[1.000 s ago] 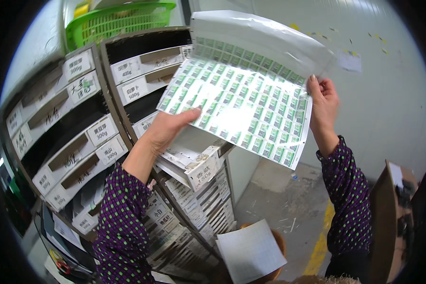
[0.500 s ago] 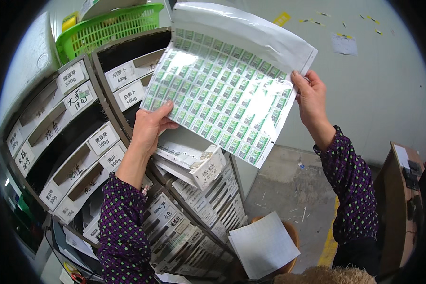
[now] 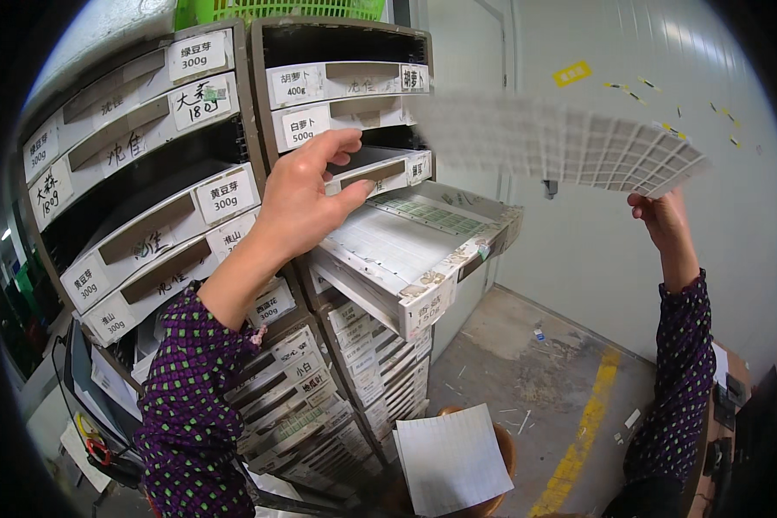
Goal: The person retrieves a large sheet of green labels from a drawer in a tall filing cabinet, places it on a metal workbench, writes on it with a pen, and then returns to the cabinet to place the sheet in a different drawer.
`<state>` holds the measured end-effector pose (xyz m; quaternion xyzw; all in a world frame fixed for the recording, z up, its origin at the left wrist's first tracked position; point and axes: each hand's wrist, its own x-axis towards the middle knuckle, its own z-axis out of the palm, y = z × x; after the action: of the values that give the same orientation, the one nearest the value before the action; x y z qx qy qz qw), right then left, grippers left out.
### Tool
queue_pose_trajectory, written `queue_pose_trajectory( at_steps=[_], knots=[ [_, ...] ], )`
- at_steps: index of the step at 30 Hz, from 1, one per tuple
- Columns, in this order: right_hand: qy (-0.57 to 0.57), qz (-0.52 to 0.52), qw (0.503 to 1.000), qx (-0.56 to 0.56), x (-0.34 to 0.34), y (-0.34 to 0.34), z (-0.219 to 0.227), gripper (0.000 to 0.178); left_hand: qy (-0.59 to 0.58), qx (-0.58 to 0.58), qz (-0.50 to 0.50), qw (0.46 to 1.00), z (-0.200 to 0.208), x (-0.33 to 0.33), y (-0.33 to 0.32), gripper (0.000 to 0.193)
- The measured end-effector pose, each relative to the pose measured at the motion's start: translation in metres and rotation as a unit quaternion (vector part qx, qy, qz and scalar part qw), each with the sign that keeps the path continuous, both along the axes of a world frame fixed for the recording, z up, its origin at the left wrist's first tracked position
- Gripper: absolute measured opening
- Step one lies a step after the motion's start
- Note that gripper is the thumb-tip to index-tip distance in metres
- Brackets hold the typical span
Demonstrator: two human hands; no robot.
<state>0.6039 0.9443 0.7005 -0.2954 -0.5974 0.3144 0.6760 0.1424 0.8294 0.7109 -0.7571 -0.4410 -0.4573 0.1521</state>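
Observation:
My right hand (image 3: 665, 220), raised on the right, pinches the lower edge of a label sheet (image 3: 578, 142). The sheet fans out to the left, smeared by motion, with a pale grid on the side toward me. My left hand (image 3: 306, 190) holds nothing; its fingers and thumb are apart in front of the cabinet. Just beyond and below it, a white drawer (image 3: 427, 306) is pulled out. Inside lie a white sheet (image 3: 388, 246) and, toward the back, a strip of green labels (image 3: 432, 213).
Two drawer cabinets (image 3: 255, 112) with labelled drawers fill the left and middle. A green plastic basket (image 3: 285, 9) sits on top. Below, white paper (image 3: 453, 457) lies across a round orange-brown bin (image 3: 501, 440). A wooden desk (image 3: 712, 449) stands at the right edge.
My left hand has let go of the label sheet. My right hand has carried it rightward, and its green-printed face no longer shows. The pulled-out drawer is now uncovered.

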Motion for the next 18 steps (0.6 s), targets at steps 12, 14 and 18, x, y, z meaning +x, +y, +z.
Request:
queue_pose_trajectory(
  at_steps=[12, 14, 18],
  knots=[
    [-0.144, 0.044, 0.989, 0.000, -0.047, -0.026, 0.024, 0.016, 0.133, -0.094, -0.057, 0.985, 0.006, 0.016, -0.028, 0.062],
    [-0.191, 0.073, 0.979, 0.004, -0.053, -0.032, 0.019, 0.014, 0.167, -0.091, -0.014, 0.982, 0.004, 0.015, -0.037, 0.061],
    [-0.237, 0.051, 0.969, 0.052, -0.049, -0.040, 0.019, 0.014, 0.174, -0.110, 0.045, 0.978, 0.004, 0.001, -0.028, 0.055]
  ],
)
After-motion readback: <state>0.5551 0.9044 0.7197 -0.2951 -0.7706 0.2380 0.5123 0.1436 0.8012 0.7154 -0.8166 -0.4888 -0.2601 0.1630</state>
